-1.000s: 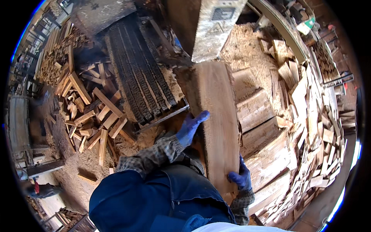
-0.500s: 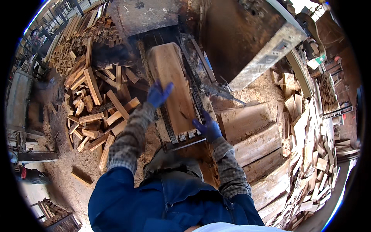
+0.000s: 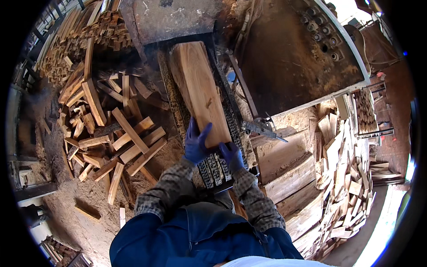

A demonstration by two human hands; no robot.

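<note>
A thick wooden plank point(image 3: 202, 89) lies lengthwise on the dark chain-like feed bed point(image 3: 211, 171) of a machine, its far end close to the machine's housing. My left hand point(image 3: 195, 144), in a purple-blue glove, holds the plank's near left edge, with the thumb on the top face and the fingers along the side. At the near right corner, my gloved right hand point(image 3: 231, 156) grips the end of the plank, its fingertips partly hidden. Both forearms wear patterned sleeve covers.
Cut wood pieces point(image 3: 120, 138) lie heaped on the left, with stacked strips point(image 3: 84, 42) beyond. A control box point(image 3: 307, 58) with round knobs stands right of the bed, above a metal lever point(image 3: 264, 130). Wide boards point(image 3: 289, 180) and a scrap pile point(image 3: 351, 182) are at the right.
The plank has slid slightly away from me along the bed. My left hand has come back to its near end, and my right hand has moved left onto its corner. The view has shifted.
</note>
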